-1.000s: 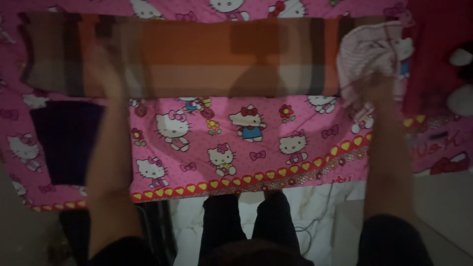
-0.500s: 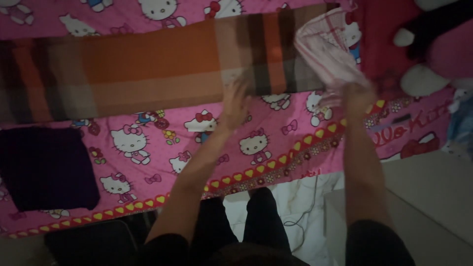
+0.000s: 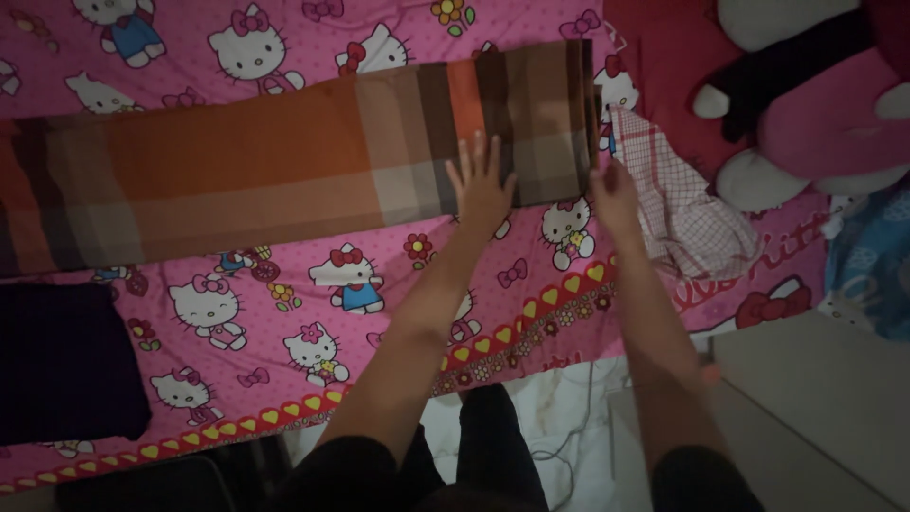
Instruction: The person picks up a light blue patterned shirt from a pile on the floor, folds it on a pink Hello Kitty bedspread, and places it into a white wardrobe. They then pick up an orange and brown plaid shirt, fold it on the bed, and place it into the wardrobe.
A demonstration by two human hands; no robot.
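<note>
A long folded cloth (image 3: 284, 161) in orange and brown checks lies across the bed. My left hand (image 3: 482, 180) rests flat on its right end, fingers spread. My right hand (image 3: 614, 194) sits at the cloth's right edge, between it and a pink-and-white checked cloth (image 3: 687, 209); whether it grips either cloth is unclear. The bed has a pink sheet with cartoon cats (image 3: 313, 294).
A dark folded garment (image 3: 66, 360) lies at the bed's front left. A large pink, black and white plush toy (image 3: 806, 95) sits at the back right. A cable (image 3: 569, 427) trails on the light floor below the bed edge, by my dark-trousered legs (image 3: 493, 446).
The view has shifted right. My left hand moved from the cloth's left part to its right end. My right hand let the pink checked cloth down beside the long cloth.
</note>
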